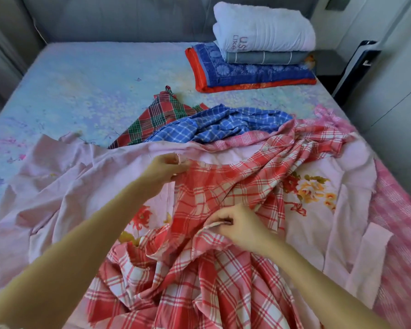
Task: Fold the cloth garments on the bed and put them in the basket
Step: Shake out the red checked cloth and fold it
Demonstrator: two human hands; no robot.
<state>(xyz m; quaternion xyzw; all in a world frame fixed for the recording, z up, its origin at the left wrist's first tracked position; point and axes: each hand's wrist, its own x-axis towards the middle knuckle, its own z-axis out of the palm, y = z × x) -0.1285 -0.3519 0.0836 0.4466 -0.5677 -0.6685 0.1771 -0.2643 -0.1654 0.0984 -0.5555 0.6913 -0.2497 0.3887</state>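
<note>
Setting: pastel blue floral-print bed sheet [86,91] spread across the bed, with a grey padded headboard [119,17] behind it and no basket anywhere in view.

Far corner: a neat stack sits there, a white folded towel [263,27] on a grey striped folded cloth [263,57] on a blue and red folded blanket [249,74].

Pile: loose cloths crowd the middle of the bed, with a red and green tartan cloth [157,115] beside a rumpled blue checked cloth [214,124], and a pink gingham cloth [399,210] trailing off the right side.

Underlay: a pale pink floral-print sheet [64,186] lies under and around the working piece.

Working piece: the crumpled red and white plaid cotton cloth [211,269] lies right in front of the person, on top of the pink sheet.

Left hand [166,167]: reaches forward, its fingers pinching the far edge of the plaid cloth where it meets the pink sheet.

Right hand [237,224]: nearer in, its fingers curl tight around a bunched hem of the same cloth.

Step in hand: looks like the start of a fold, with both hands hunting out edges and corners and nothing flattened yet.

Next move: I'd say lift and pull the two grips apart, shake the cloth clear of the pink sheet, then lay it flat to fold.

Watch for: the left pinch may catch the pink sheet too.
</note>
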